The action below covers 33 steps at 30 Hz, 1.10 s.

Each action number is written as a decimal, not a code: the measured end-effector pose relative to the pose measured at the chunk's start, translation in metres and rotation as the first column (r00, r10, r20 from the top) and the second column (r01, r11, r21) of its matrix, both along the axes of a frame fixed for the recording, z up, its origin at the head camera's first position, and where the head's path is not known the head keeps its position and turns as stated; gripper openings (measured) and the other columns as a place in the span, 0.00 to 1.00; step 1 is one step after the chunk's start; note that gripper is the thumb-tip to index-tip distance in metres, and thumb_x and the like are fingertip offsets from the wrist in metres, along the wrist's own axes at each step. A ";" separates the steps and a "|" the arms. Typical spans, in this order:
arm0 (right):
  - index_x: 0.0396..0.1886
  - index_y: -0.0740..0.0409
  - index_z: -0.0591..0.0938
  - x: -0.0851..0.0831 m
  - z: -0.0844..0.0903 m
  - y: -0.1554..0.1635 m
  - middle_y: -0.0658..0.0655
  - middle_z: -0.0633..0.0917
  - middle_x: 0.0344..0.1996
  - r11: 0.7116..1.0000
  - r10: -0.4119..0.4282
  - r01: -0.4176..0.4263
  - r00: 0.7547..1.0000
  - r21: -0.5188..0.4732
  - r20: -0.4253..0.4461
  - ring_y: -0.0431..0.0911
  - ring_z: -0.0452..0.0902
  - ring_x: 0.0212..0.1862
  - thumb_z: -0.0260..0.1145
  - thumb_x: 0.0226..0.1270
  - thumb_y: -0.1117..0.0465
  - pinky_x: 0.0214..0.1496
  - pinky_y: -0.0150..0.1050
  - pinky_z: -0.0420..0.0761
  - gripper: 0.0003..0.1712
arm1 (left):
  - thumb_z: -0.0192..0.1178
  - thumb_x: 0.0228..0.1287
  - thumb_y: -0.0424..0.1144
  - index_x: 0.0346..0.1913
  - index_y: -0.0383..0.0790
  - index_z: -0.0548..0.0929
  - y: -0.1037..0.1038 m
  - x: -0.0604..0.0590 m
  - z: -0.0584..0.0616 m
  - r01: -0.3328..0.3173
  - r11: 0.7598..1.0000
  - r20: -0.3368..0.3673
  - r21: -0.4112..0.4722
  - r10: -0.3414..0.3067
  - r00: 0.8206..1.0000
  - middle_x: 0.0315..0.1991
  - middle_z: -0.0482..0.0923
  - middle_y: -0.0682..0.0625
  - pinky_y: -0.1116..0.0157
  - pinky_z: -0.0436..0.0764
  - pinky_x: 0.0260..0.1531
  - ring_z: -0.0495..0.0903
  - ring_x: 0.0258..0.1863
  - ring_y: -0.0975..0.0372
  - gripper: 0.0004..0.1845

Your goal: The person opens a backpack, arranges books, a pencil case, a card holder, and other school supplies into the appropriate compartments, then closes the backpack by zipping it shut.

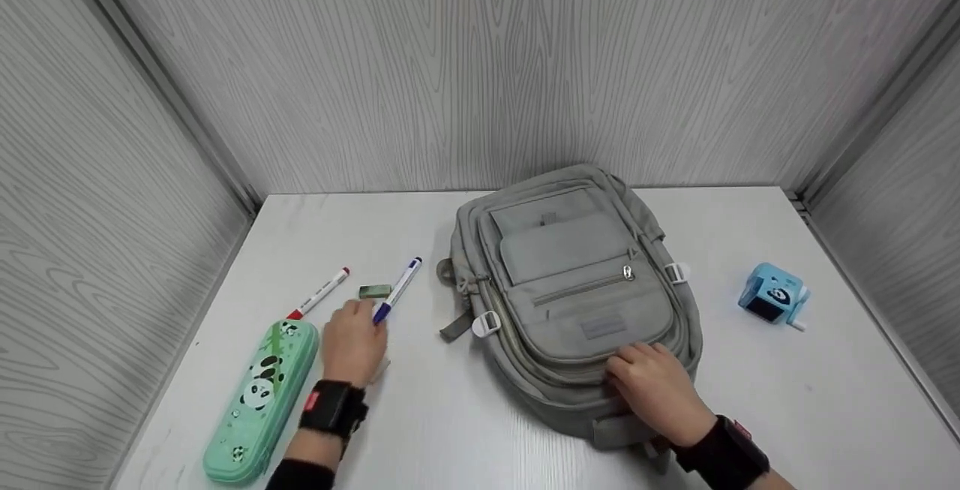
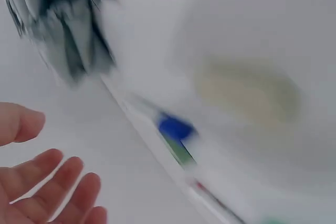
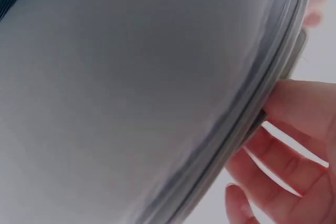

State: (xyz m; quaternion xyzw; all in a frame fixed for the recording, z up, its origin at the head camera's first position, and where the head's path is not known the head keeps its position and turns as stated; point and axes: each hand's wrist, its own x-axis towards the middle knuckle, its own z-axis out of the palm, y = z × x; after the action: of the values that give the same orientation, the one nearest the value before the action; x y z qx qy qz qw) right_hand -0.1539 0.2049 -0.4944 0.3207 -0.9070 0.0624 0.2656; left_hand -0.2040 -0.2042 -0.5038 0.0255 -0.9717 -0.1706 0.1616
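Note:
My left hand (image 1: 354,341) is over the table beside a blue-capped white marker (image 1: 398,290), its fingertips near the cap. In the left wrist view its thumb and fingers are spread and loosely bent, with nothing between them. A small green block (image 1: 375,291) lies just beyond those fingertips. A pale yellowish-green piece (image 2: 247,93) shows blurred in the left wrist view. My right hand (image 1: 651,385) grips the lower edge of a grey backpack (image 1: 592,250), which lies front up. In the right wrist view the thumb presses the layered edge, with other fingers tucked behind it.
A mint green panda pencil case (image 1: 259,404) lies at the left, with a red-capped marker (image 1: 319,293) at its far end. A blue panda pencil sharpener (image 1: 772,295) with a crank stands at the right. Wood-grain panels (image 1: 480,70) wall the white table (image 1: 442,437).

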 end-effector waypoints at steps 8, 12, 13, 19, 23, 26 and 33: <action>0.24 0.53 0.81 -0.010 0.021 0.011 0.48 0.81 0.22 0.993 0.018 -0.022 0.999 -0.112 -0.038 0.41 0.78 0.25 0.81 0.40 0.69 0.26 0.35 0.77 0.16 | 0.59 0.64 0.37 0.56 0.18 0.74 -0.100 0.075 -0.006 -0.250 0.968 0.258 -0.012 0.244 0.935 0.50 0.74 0.19 0.37 0.77 0.41 0.77 0.45 0.30 0.25; 0.26 0.54 0.81 -0.018 0.038 0.016 0.49 0.80 0.22 0.985 0.023 -0.037 0.996 -0.166 -0.087 0.42 0.77 0.23 0.80 0.39 0.72 0.24 0.34 0.76 0.17 | 0.57 0.67 0.43 0.60 0.16 0.69 -0.118 0.099 -0.013 -0.288 0.957 0.365 -0.006 0.271 0.891 0.50 0.71 0.16 0.35 0.78 0.41 0.76 0.45 0.26 0.31; 0.26 0.55 0.81 -0.021 0.043 0.016 0.50 0.80 0.22 0.984 0.026 -0.044 0.994 -0.174 -0.101 0.42 0.77 0.23 0.79 0.39 0.73 0.24 0.34 0.75 0.17 | 0.56 0.68 0.46 0.61 0.17 0.67 -0.120 0.103 -0.014 -0.296 0.955 0.396 -0.002 0.272 0.877 0.51 0.70 0.16 0.35 0.78 0.41 0.76 0.46 0.26 0.33; 0.27 0.59 0.81 -0.041 0.074 0.017 0.54 0.79 0.22 0.969 -0.003 -0.040 0.985 -0.243 -0.173 0.45 0.76 0.22 0.75 0.45 0.75 0.21 0.39 0.75 0.13 | 0.56 0.68 0.54 0.68 0.16 0.56 -0.127 0.116 -0.015 -0.324 0.946 0.544 0.029 0.257 0.799 0.54 0.64 0.12 0.33 0.77 0.47 0.71 0.50 0.22 0.45; 0.28 0.62 0.81 -0.055 0.090 0.014 0.57 0.80 0.23 0.953 -0.060 0.002 0.982 -0.303 -0.180 0.49 0.77 0.23 0.74 0.50 0.74 0.23 0.44 0.76 0.09 | 0.61 0.64 0.51 0.67 0.13 0.50 -0.128 0.118 -0.015 -0.331 0.943 0.603 0.046 0.238 0.761 0.52 0.62 0.11 0.33 0.75 0.50 0.70 0.50 0.21 0.49; 0.28 0.63 0.82 -0.060 0.097 0.012 0.58 0.81 0.23 0.945 -0.083 0.021 0.980 -0.326 -0.180 0.50 0.77 0.23 0.74 0.51 0.72 0.24 0.46 0.77 0.08 | 0.64 0.61 0.48 0.66 0.10 0.46 -0.127 0.119 -0.017 -0.353 0.933 0.632 0.065 0.236 0.739 0.51 0.62 0.11 0.35 0.75 0.51 0.72 0.49 0.23 0.52; 0.28 0.63 0.82 -0.064 0.098 0.010 0.58 0.81 0.23 0.936 -0.087 0.024 0.982 -0.352 -0.166 0.51 0.77 0.23 0.74 0.52 0.71 0.24 0.47 0.77 0.07 | 0.69 0.53 0.48 0.46 0.11 0.61 -0.133 0.125 -0.018 -0.397 0.914 0.668 0.077 0.249 0.701 0.35 0.69 0.24 0.46 0.81 0.40 0.78 0.38 0.37 0.42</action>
State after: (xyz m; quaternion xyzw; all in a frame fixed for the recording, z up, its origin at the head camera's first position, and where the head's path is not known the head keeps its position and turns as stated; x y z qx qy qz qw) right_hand -0.2184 0.2147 -0.3959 0.2472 -0.8629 0.1853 0.4000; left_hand -0.0791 -0.3376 -0.5215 0.2708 -0.9226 -0.2240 -0.1590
